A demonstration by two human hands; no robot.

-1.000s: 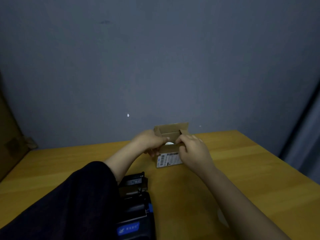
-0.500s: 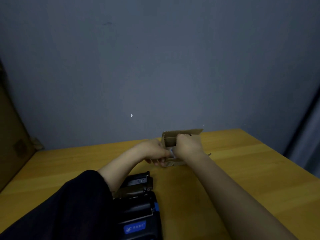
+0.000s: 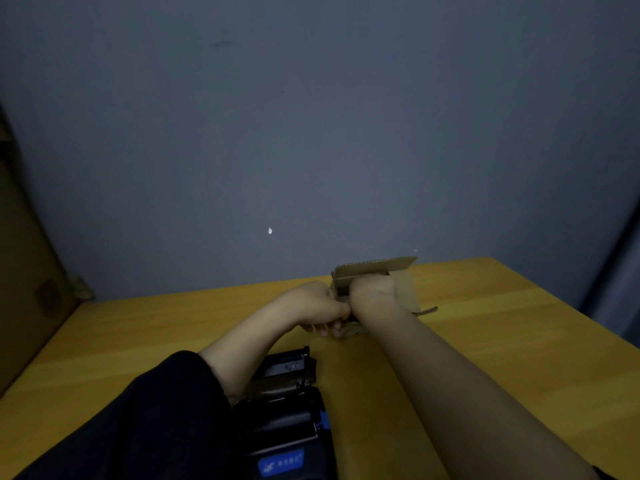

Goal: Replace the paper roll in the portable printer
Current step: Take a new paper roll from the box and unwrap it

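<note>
A small brown cardboard box (image 3: pixel 401 282) stands on the far middle of the yellow wooden table (image 3: pixel 502 341), its top flap raised. My left hand (image 3: pixel 313 306) grips the box's left side. My right hand (image 3: pixel 372 292) reaches into the open box, fingers hidden inside; what they hold cannot be told. The paper roll is not visible. The black portable printer (image 3: pixel 287 410) with a blue label lies near me, its lid open, partly under my left sleeve.
A grey wall rises right behind the table. A large brown cardboard sheet (image 3: pixel 24 289) leans at the left edge. A torn cardboard strip (image 3: pixel 427 310) lies just right of the box. A grey curtain (image 3: pixel 620 271) hangs at the right.
The box has turned so its barcode label no longer shows. My right hand has gone from the flap down into the box. The view has shifted slightly.
</note>
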